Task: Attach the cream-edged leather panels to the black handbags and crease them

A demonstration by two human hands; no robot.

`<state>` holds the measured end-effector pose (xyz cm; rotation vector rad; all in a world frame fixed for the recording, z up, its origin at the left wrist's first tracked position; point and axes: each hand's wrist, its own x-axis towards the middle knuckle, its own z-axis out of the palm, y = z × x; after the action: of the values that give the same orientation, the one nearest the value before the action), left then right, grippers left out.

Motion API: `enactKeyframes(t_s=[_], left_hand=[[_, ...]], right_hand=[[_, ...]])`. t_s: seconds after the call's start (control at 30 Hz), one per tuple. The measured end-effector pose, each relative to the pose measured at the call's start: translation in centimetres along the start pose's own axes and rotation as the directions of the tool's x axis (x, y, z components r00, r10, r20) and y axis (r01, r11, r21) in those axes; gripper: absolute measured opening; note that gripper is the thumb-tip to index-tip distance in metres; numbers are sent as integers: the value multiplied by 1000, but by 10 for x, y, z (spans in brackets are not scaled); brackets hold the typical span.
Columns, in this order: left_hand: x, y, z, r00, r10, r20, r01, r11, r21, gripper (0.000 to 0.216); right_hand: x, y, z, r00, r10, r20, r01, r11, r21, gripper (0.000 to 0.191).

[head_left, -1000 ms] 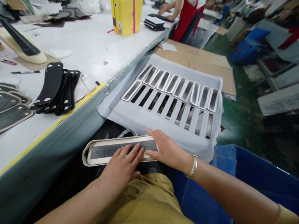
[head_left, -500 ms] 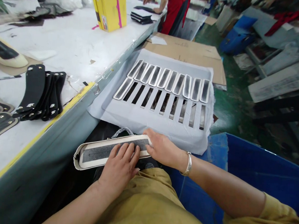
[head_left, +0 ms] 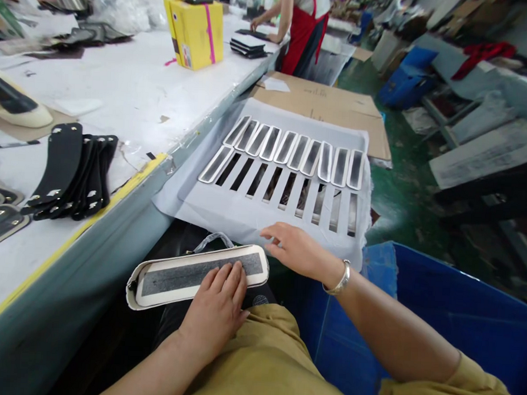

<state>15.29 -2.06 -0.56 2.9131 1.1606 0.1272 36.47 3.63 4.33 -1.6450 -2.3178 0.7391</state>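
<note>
A long, narrow white handbag lies across my lap with its base up, a dark grey strip running along the middle. Behind it a plastic-wrapped handle loops out. My left hand holds the bag near its right half, fingers close together over the strip. My right hand is off the bag, just right of its end, with fingers apart and nothing in them. Beyond that hand, a grey-white slotted tray carries several white-edged dark strips in a row.
On the left, the white worktable bears black leather straps, a yellow box and scraps. Flattened cardboard lies behind the tray. A blue bin stands at my right. A co-worker in a red apron works at the far table end.
My right hand has let go of the bag's right end and moved a little right, towards the tray. My left hand stays on the bag. The view has tilted slightly up.
</note>
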Motion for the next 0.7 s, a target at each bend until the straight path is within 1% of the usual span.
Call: enactKeyframes(t_s=[0.03,0.1,0.17,0.23,0.3,0.43,0.6,0.7], left_hand=[[1,1,1,1000,-11,-1,11,1000,4,60],[3,1,1,1000,-28,-1,28,1000,0,59],[6,1,-1,999,-44,2,44,999,-15,62],[9,1,-5,998,-62,7,62,997,-36,67],[12,1,-9,997,-73,16,74,996,-54,69],[16,3,-13,996,-76,41,77,996,-40,62],[18,5,-14,995,-51,82,51,999,5,58],[20,6,-16,993,-43,113,41,999,15,59]], right_hand=[[1,4,1,997,-20,79,19,1000,8,28],[5,9,4,974,-71,214,62,997,49,25],[8,13,6,957,-95,275,75,994,82,25],[12,14,5,954,-97,283,77,994,81,26],[15,14,4,953,-87,290,73,996,59,24],[16,14,4,939,-9,345,-10,999,53,18],[10,12,8,956,41,289,-60,996,58,26],[5,12,13,956,89,280,-125,986,114,28]])
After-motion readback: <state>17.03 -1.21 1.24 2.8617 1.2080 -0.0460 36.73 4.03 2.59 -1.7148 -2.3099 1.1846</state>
